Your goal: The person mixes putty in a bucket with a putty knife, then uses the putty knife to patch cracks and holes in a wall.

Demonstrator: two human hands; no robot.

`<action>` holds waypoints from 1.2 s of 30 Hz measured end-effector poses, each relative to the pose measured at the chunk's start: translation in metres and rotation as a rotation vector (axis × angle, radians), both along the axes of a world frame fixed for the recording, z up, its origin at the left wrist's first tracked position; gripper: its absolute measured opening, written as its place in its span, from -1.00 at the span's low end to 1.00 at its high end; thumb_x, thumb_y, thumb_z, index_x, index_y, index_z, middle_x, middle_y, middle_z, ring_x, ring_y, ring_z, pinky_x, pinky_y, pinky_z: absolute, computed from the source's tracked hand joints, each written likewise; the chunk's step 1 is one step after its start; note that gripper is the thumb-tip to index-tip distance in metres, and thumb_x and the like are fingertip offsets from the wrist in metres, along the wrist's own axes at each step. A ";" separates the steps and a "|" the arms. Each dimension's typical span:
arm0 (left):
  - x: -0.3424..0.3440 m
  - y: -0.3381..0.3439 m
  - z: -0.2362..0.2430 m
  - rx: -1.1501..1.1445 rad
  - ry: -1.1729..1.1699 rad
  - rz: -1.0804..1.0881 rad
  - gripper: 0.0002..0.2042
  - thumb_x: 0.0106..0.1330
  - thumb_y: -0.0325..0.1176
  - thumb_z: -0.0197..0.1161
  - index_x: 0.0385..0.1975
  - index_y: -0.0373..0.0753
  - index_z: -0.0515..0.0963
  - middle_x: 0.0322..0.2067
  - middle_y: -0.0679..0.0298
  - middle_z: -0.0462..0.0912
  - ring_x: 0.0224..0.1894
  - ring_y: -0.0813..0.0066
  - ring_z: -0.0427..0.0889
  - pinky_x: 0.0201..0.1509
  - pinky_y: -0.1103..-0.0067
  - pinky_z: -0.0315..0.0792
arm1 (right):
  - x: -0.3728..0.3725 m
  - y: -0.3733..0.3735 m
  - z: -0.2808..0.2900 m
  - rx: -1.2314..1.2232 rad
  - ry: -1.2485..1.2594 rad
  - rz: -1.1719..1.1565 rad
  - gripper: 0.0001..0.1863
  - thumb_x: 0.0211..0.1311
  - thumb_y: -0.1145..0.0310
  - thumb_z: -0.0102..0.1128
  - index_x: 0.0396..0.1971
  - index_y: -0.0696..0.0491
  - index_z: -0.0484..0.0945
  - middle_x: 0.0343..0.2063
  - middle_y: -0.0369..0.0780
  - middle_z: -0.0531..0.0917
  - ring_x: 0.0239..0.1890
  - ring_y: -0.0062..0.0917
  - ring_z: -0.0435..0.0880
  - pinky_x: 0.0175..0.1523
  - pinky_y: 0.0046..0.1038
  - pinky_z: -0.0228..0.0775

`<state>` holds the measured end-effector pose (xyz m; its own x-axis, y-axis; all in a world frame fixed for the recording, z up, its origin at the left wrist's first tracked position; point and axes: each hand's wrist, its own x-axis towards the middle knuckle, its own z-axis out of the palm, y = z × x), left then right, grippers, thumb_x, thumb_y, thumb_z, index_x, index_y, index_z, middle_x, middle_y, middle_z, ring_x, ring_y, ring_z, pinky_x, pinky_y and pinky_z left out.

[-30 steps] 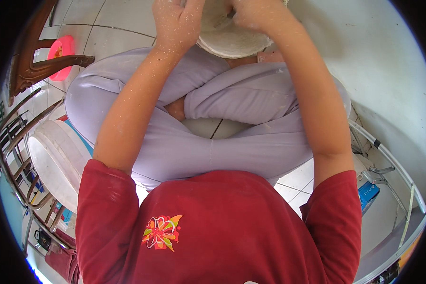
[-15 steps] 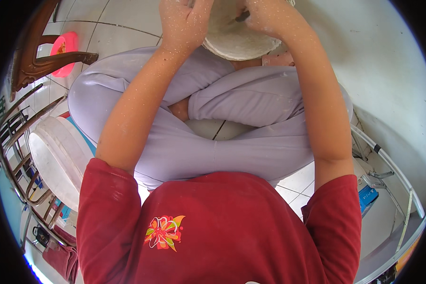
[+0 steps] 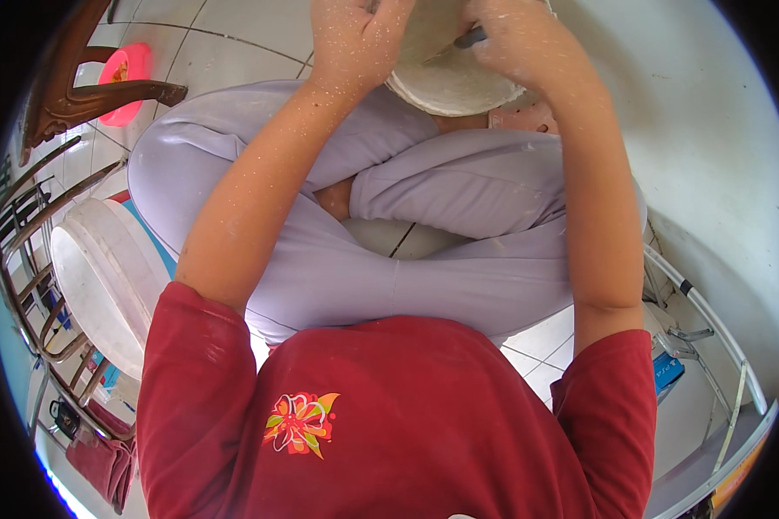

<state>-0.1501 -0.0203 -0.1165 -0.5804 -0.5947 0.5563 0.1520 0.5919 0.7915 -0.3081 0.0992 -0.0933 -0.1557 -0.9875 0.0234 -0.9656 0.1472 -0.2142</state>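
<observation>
A whitish bucket or tub with a crusted rim stands in front of my crossed legs, cut off by the upper edge. My right hand is over its right side, closed round the dark handle of a knife. The knife's thin blade points left and down over the bucket's inside. At the left of the rim, my left hand is curled; its fingertips run out of the picture, and what they grip cannot be made out. Pale specks cover both hands and forearms.
A pink bowl with orange-brown bits sits by a carved wooden chair leg. A round white tub or lid is beside my left thigh, near metal racks. At right are a pale wall and a metal frame.
The view has shifted slightly. My right hand has turned, and more of the knife's handle and blade now shows over the bucket. My left hand keeps about the same pose.
</observation>
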 end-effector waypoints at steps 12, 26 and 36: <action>-0.005 -0.007 -0.016 -0.001 0.072 -0.025 -0.67 0.58 -0.28 0.06 0.02 -0.45 0.62 -0.07 0.01 0.69 0.01 0.18 0.63 0.17 0.38 0.43 | 0.010 -0.026 -0.010 0.010 -0.072 -0.138 -0.78 -0.08 0.36 0.32 -0.52 0.24 0.71 -0.37 0.13 0.69 -0.26 0.04 0.71 -0.04 -0.07 0.57; -0.002 -0.013 -0.026 0.065 0.039 -0.016 -0.57 0.63 -0.17 -0.04 0.02 -0.46 0.62 -0.04 0.05 0.65 0.01 0.26 0.60 0.17 0.45 0.41 | 0.015 -0.030 -0.001 0.018 -0.070 -0.041 -0.77 0.05 0.32 0.29 -0.44 0.21 0.73 -0.35 0.09 0.73 -0.20 -0.01 0.74 0.00 -0.11 0.58; -0.002 -0.040 -0.026 0.294 0.002 0.061 -0.63 0.61 -0.19 0.07 0.00 -0.43 0.62 -0.05 0.19 0.66 0.03 0.42 0.57 0.19 0.48 0.39 | 0.029 -0.028 -0.022 0.147 0.006 -0.040 -0.80 0.10 0.37 0.18 -0.43 0.12 0.76 -0.33 0.03 0.77 -0.23 -0.15 0.80 -0.09 -0.17 0.64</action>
<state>-0.1516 -0.0600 -0.1424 -0.5381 -0.7641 0.3559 0.1250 0.3452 0.9302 -0.2788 0.0712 -0.1151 -0.1952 -0.9735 -0.1195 -0.9597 0.2147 -0.1815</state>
